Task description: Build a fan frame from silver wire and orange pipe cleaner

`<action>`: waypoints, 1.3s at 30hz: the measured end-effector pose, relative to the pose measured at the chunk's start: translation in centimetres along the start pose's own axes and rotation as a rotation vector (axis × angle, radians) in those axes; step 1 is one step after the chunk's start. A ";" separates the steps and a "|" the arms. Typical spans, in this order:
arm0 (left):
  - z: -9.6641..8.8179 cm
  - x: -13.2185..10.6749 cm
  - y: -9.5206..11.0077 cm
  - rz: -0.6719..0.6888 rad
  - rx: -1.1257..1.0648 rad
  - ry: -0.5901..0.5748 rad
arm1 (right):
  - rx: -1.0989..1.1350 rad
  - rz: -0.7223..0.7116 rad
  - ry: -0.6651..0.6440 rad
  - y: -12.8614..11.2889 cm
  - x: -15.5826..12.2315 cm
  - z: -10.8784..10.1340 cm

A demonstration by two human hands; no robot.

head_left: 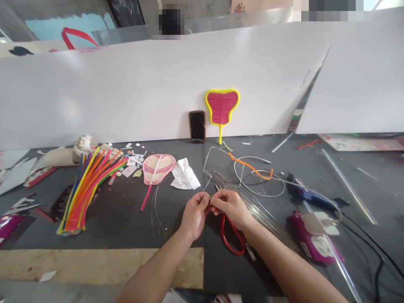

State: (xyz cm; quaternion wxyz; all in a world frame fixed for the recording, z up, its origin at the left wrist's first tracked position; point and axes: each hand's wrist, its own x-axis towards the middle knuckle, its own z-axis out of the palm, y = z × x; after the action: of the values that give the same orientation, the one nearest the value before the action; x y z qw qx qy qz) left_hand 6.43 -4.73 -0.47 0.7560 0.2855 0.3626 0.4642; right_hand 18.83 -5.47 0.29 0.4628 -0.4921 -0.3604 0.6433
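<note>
Close together over the dark table, my left hand point(195, 213) and my right hand point(232, 208) both pinch a thin bent wire point(206, 166). The wire rises from my fingers into an angular outline shaped like a small fan. An orange fuzzy stem point(249, 163) lies along or across its upper right part; I cannot tell if it is attached. Below my right hand lies a red-handled tool point(223, 235), its jaws mostly hidden. A bundle of straight metal wires point(261, 216) runs under my right forearm. My fingertips hide the wire's ends.
Against the white board point(126, 92) stand a phone point(198, 126) and a yellow-edged red fan point(222, 108). To the left lie a pink fan point(164, 168), white paper point(185, 174) and colored fuzzy stems point(83, 189). A glue gun point(311, 195) and purple power strip point(315, 242) sit right.
</note>
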 end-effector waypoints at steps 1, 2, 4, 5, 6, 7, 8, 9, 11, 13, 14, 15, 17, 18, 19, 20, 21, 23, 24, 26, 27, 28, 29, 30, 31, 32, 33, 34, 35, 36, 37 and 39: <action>0.0 0.0 0.1 0.011 0.003 0.001 | -0.008 -0.006 -0.020 0.0 0.0 0.0; -0.1 0.0 0.3 0.025 0.008 0.010 | -0.013 -0.011 -0.050 -0.2 -0.1 0.0; -0.3 0.1 0.8 0.059 0.023 0.045 | -0.040 -0.022 -0.124 -0.6 -0.3 -0.3; -0.5 0.2 1.0 0.075 0.032 0.066 | -0.076 -0.028 -0.159 -1.0 -0.5 -0.6; -0.7 0.2 1.3 0.086 0.038 0.082 | -0.129 -0.034 -0.188 -1.5 -0.7 -0.9; -1.0 0.3 1.6 0.091 0.040 0.093 | -0.194 -0.044 -0.204 -2.0 -1.0 -1.3; -1.2 0.3 1.9 0.090 0.041 0.095 | -0.260 -0.056 -0.211 -2.6 -1.3 -1.8; -1.4 0.3 2.1 0.084 0.043 0.093 | -0.309 -0.079 -0.196 -3.2 -1.5 -2.3; -1.7 0.3 2.6 0.067 0.052 0.082 | -0.351 -0.208 -0.035 -4.4 -1.9 -3.3; -1.8 0.3 2.9 0.053 0.062 0.058 | -0.397 -0.395 0.254 -5.4 -2.0 -4.1; -1.9 0.2 3.0 0.045 0.067 0.041 | -0.445 -0.483 0.395 -5.7 -1.8 -4.5; -1.8 0.2 3.1 0.036 0.074 0.021 | -0.505 -0.553 0.503 -5.9 -1.6 -4.9; -1.8 0.1 3.1 0.013 0.097 -0.017 | -0.612 -0.615 0.570 -6.1 -0.7 -5.4; -1.7 0.1 3.0 0.002 0.111 -0.032 | -0.623 -0.606 0.539 -6.1 -0.2 -5.6; -1.7 0.0 2.9 -0.005 0.124 -0.043 | -0.596 -0.573 0.482 -6.0 0.3 -5.7; -1.6 0.0 2.9 -0.007 0.135 -0.051 | -0.548 -0.526 0.418 -5.9 0.8 -5.8; -1.6 0.0 2.8 -0.003 0.145 -0.054 | -0.497 -0.480 0.357 -5.9 1.3 -5.9; -1.6 -0.1 2.8 0.024 0.162 -0.053 | -0.424 -0.429 0.272 -6.0 2.0 -5.9; -1.6 -0.1 2.8 0.048 0.170 -0.046 | -0.403 -0.418 0.248 -6.2 2.3 -5.9; -1.6 -0.2 2.9 0.112 0.193 -0.025 | -0.365 -0.395 0.225 -6.6 2.6 -5.8; -1.6 -0.2 3.0 0.149 0.209 -0.015 | -0.345 -0.377 0.219 -6.8 2.7 -5.7; -1.6 -0.2 3.0 0.185 0.228 -0.005 | -0.333 -0.358 0.217 -6.9 2.8 -5.7; -1.7 -0.2 3.1 0.213 0.245 0.002 | -0.335 -0.342 0.215 -7.0 2.9 -5.6; -1.7 -0.2 3.1 0.226 0.256 0.004 | -0.352 -0.332 0.213 -6.9 3.0 -5.7; -1.8 -0.1 3.1 0.225 0.258 0.005 | -0.385 -0.328 0.206 -6.8 3.1 -5.7; -1.8 -0.1 3.1 0.212 0.251 0.005 | -0.430 -0.327 0.196 -6.7 3.3 -5.8; -1.8 -0.1 3.1 0.191 0.237 0.004 | -0.487 -0.332 0.189 -6.6 3.4 -5.9; -1.9 -0.1 3.1 0.168 0.220 0.003 | -0.556 -0.347 0.194 -6.6 3.6 -6.0; -1.9 -0.1 3.0 0.149 0.206 0.002 | -0.632 -0.382 0.220 -6.8 3.7 -6.0; -1.8 -0.1 3.0 0.136 0.196 0.002 | -0.714 -0.443 0.266 -7.1 3.7 -6.0; -1.8 -0.1 2.9 0.128 0.192 0.001 | -0.802 -0.528 0.326 -7.6 3.7 -5.9; -1.7 0.0 2.8 0.121 0.203 -0.005 | -0.979 -0.741 0.426 -8.9 3.5 -5.2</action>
State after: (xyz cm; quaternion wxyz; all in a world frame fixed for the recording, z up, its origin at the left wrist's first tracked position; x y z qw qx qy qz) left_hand 3.67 -3.48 0.72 0.6949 0.3830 0.3878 0.4691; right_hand 25.69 0.72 6.13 0.4376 -0.6061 -0.6579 0.0907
